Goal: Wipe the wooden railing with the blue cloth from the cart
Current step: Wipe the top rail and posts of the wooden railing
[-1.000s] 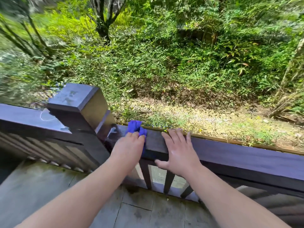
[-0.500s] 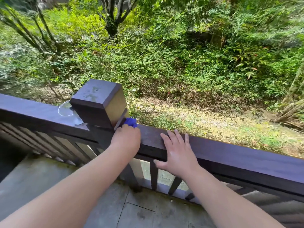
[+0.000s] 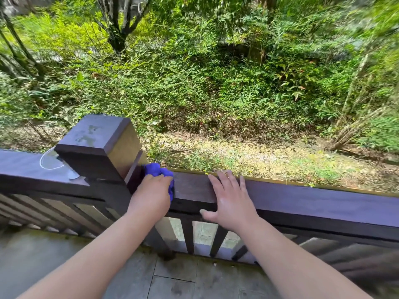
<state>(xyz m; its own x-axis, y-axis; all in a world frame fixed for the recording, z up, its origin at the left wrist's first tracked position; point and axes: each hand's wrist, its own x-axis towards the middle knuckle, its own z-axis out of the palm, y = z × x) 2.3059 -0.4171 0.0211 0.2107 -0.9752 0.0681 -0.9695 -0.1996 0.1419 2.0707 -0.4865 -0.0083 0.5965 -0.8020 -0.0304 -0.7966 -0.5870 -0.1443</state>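
A dark wooden railing (image 3: 313,201) runs across the view, joined at a square post (image 3: 95,147). My left hand (image 3: 151,194) presses a bunched blue cloth (image 3: 156,169) onto the rail top right beside the post; most of the cloth is hidden under the hand. My right hand (image 3: 231,199) lies flat on the rail just to the right, fingers spread over the top and thumb on the near face, holding nothing. The cart is not in view.
A whitish ring mark (image 3: 50,161) shows on the rail left of the post. Vertical balusters (image 3: 189,236) stand below the rail over a grey tiled floor (image 3: 172,281). Beyond the railing lie a slope of green shrubs and a tree trunk (image 3: 117,33).
My left hand with the cloth slid left along the rail toward the post and now sits against it. My right hand stayed flat on the rail. The view shifted slightly.
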